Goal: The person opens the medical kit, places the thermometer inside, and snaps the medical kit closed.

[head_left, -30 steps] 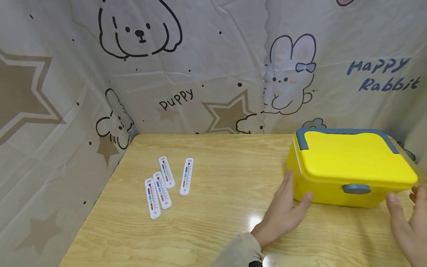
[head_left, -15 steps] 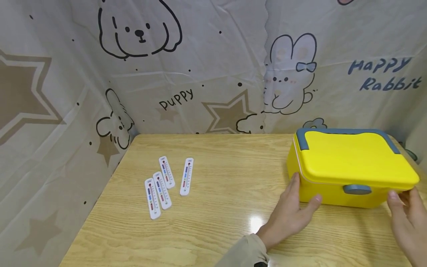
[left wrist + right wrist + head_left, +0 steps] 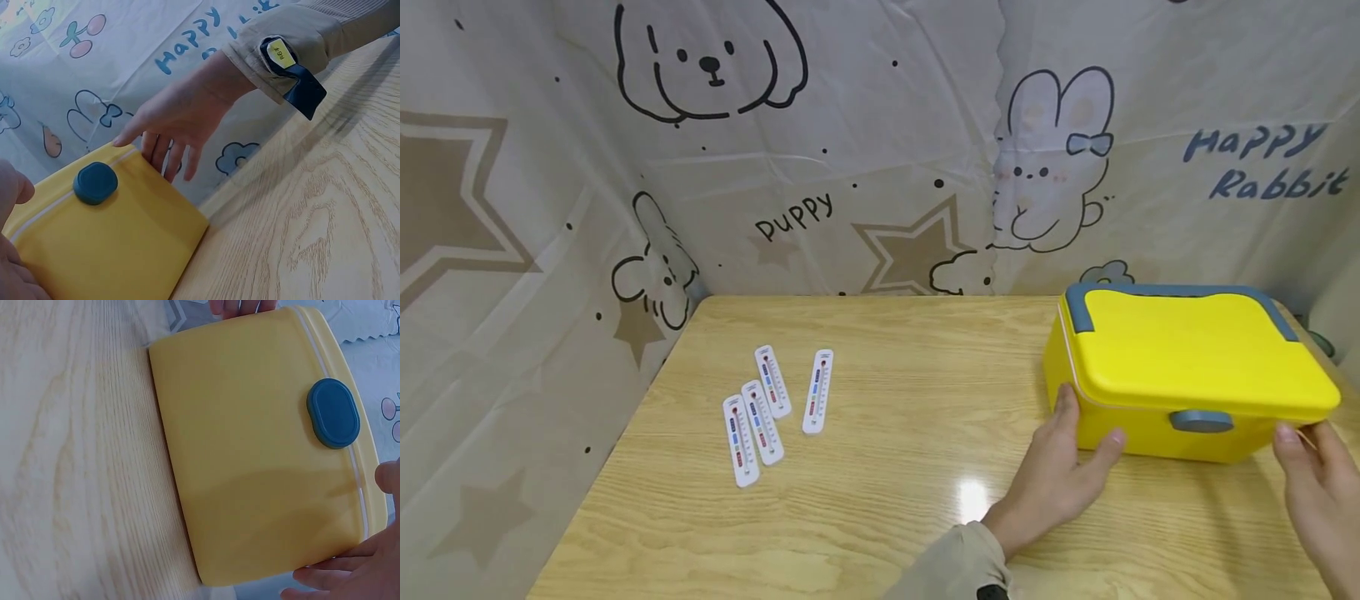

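Note:
A yellow lidded storage box [image 3: 1195, 354] with a blue-grey handle and front latch [image 3: 1202, 421] stands on the right part of the table, its lid down. My left hand [image 3: 1056, 483] is at the box's front left corner, fingers extended along the left side and thumb toward the front. At the opposite front corner is my right hand [image 3: 1322, 492], thumb at the front edge just below the lid rim and straight fingers along the right side. The left wrist view shows this right hand [image 3: 181, 119] beside the latch. The right wrist view shows its fingers [image 3: 325, 575] against the side wall.
Several white thermometers [image 3: 817, 392] lie on the left part of the wooden table [image 3: 887, 500], some touching each other. A printed cloth [image 3: 887, 125] hangs behind the table and along its left side.
My left hand has moved slightly right along the box's left corner. My right hand has come in to the right corner. The lid remains down, and the thermometers stay put.

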Available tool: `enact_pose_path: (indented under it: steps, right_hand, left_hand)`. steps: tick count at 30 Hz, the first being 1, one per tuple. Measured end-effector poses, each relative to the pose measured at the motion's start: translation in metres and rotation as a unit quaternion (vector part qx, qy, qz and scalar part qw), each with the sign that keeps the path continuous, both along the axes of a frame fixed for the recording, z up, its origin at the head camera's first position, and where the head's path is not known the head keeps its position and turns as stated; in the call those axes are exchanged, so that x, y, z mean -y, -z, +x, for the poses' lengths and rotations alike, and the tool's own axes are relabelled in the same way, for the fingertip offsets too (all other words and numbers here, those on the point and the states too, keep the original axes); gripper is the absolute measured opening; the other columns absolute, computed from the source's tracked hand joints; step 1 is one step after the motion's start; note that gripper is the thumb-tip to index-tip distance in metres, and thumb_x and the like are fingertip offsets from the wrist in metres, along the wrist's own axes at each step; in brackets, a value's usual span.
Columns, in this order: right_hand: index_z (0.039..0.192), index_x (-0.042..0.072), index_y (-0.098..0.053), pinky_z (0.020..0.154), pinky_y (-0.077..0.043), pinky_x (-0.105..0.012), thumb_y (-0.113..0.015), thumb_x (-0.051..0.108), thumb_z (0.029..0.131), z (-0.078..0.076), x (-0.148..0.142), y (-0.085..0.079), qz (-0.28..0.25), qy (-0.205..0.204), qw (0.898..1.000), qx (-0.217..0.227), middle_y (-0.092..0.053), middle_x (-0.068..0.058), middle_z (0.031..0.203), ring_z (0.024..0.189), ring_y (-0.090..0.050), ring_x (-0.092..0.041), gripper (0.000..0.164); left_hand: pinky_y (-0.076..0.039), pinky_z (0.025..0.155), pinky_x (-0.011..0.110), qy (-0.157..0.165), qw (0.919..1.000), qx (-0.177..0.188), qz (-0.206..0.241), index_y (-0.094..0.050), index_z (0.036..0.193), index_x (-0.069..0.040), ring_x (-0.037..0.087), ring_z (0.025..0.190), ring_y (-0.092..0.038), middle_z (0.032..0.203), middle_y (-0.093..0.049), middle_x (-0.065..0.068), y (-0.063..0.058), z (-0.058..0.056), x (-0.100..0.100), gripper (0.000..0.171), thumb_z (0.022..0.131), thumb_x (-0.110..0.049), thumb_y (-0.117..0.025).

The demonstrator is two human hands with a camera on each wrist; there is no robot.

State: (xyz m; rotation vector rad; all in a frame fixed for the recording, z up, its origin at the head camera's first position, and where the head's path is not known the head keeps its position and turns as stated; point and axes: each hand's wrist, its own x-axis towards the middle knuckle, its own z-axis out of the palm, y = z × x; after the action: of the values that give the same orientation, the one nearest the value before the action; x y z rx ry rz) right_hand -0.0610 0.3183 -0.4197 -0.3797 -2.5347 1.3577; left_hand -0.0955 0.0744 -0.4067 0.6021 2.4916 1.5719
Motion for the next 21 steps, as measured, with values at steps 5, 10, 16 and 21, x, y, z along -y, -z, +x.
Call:
enact_pose_path:
  steps: [5,10,16,21]
  right_hand:
    - [0.156,0.02,0.002,0.114,-0.005,-0.057,-0.025,0.035,0.105,-0.001,0.004,-0.004,-0.027,0.025,0.999,0.031,0.005,-0.016,0.16,0.145,0.002,-0.028,0.059]
    - [0.156,0.021,0.004,0.11,-0.01,-0.063,-0.027,0.038,0.104,-0.003,0.009,-0.006,-0.025,0.042,0.997,0.057,0.006,-0.017,0.159,0.144,0.0,-0.034,0.062]
    - [0.155,0.012,0.003,0.105,-0.015,-0.068,-0.025,0.044,0.104,-0.003,0.016,-0.01,-0.006,0.052,0.995,0.089,0.004,-0.021,0.159,0.142,-0.003,-0.043,0.067]
    - [0.155,0.009,0.003,0.101,-0.02,-0.071,-0.022,0.049,0.102,-0.002,0.02,-0.011,0.008,0.054,0.993,0.107,0.002,-0.023,0.158,0.14,-0.007,-0.047,0.071]
  left_hand:
    - [-0.025,0.113,0.029,-0.004,0.9998,-0.021,-0.002,-0.015,0.151,0.004,0.019,0.141,-0.024,0.156,-0.018,0.02,0.002,0.0,-0.001,0.08,0.1,-0.052,-0.039]
    - [-0.027,0.113,0.03,-0.013,0.9998,-0.015,-0.006,-0.013,0.152,0.003,0.02,0.141,-0.025,0.156,-0.018,0.018,0.003,0.003,0.003,0.083,0.099,-0.054,-0.041]
    - [-0.028,0.113,0.032,-0.023,0.9996,-0.007,-0.015,-0.013,0.153,0.0,0.02,0.141,-0.026,0.156,-0.019,0.015,0.001,0.006,0.009,0.084,0.098,-0.055,-0.042]
    - [-0.03,0.112,0.032,-0.024,0.9995,-0.009,-0.02,-0.012,0.153,0.001,0.02,0.14,-0.028,0.156,-0.021,0.014,0.001,0.007,0.015,0.084,0.097,-0.055,-0.043]
